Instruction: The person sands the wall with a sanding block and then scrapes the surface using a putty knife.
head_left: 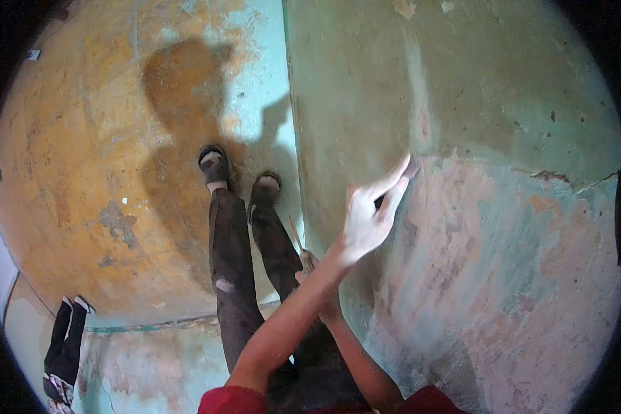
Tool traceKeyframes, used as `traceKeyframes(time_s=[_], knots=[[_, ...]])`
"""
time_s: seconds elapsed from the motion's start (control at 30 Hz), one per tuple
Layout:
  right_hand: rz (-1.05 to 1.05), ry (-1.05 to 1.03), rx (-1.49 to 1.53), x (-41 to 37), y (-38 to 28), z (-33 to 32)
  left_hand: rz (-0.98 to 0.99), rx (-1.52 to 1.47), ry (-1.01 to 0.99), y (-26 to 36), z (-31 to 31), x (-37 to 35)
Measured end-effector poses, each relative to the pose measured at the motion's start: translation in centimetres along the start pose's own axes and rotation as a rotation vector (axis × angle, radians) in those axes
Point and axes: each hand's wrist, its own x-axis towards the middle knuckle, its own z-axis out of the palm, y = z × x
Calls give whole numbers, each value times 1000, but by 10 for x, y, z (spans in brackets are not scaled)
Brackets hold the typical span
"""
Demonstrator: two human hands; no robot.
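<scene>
Red sleeves [233, 401] closest to the lens, then bare forearms [290, 317] crossed over dark trousers [231, 276]. Out at the wall [462, 228], at the end of the upper forearm: left hand [369, 221], with fingers pinched on a small dark piece [412, 168], right by a pale streak [418, 90]. Too small and blurred to name; probably light, thin and fairly stiff, best gripped flat between thumb and fingertips, close to the edge. Lower down, partly behind the other arm: right hand [309, 268], with fingers apparently closed round a slender stick [295, 233]. Likely light too, perhaps easy to snap if bent; safest to grasp by the thicker end near the palm. Rough underhand on the wall, judging by flaked green paint, scraped pinkish plaster and a jagged crack [593, 185]. Alongside, orange floor [69, 172], worn and patchy, under a broad shadow [183, 83] and dark sandals [214, 162]. Off in the lower left corner, near a low stained wall face [152, 366], another person [65, 345], visible only in part.
</scene>
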Motion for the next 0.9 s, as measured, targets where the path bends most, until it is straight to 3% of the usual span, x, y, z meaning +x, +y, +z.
traceKeyframes(time_s=[0.03,0.07,0.1,0.13,0.17,0.3,0.33,0.37,0.43,0.47,0.57,0.63,0.67,0.7,0.73,0.77,0.83,0.87,0.9], knots=[[-155,38,-121,0,-6,2,-63,-29,0,2,0,2],[218,13,350,-5,-16,4,-99,2,0,2,3,-10],[215,15,351,-3,-37,1,-133,33,-4,5,8,-31],[325,-64,301,0,-55,-7,20,23,-8,-8,12,-54],[437,-143,250,1,-63,-11,-40,-64,1,-11,19,-72],[338,-89,261,-8,-37,-3,-94,-120,-46,-3,4,-36],[-171,-151,-163,-13,-6,-6,-146,-188,-23,-4,3,-22],[-163,-150,-169,-14,-2,-6,-134,-238,-19,-4,3,-11],[124,-50,184,-12,4,-3,-230,-175,-12,-4,8,-29],[367,-53,266,-9,-27,-4,-205,-151,-36,-5,10,-51],[513,-74,312,-9,-60,-12,-173,-183,-33,-14,12,-67],[386,-76,287,-19,-17,-5,-180,-285,18,-18,7,-63],[229,-28,41,-29,-1,-1,-454,-512,16,1,4,-40],[71,26,-206,-29,-10,1,-367,-422,-21,-1,-1,-22],[-115,-13,-239,-17,-16,-6,-337,-345,-16,-7,0,-21],[-110,-12,-238,-18,-13,-5,-305,-267,-8,-13,1,-22],[330,-13,311,-12,-35,1,-379,-263,15,-8,9,-53],[534,-87,249,-10,-59,-11,-315,-204,-8,-3,10,-71],[529,-88,247,-10,-58,-12,-178,-266,81,-7,18,-80]])
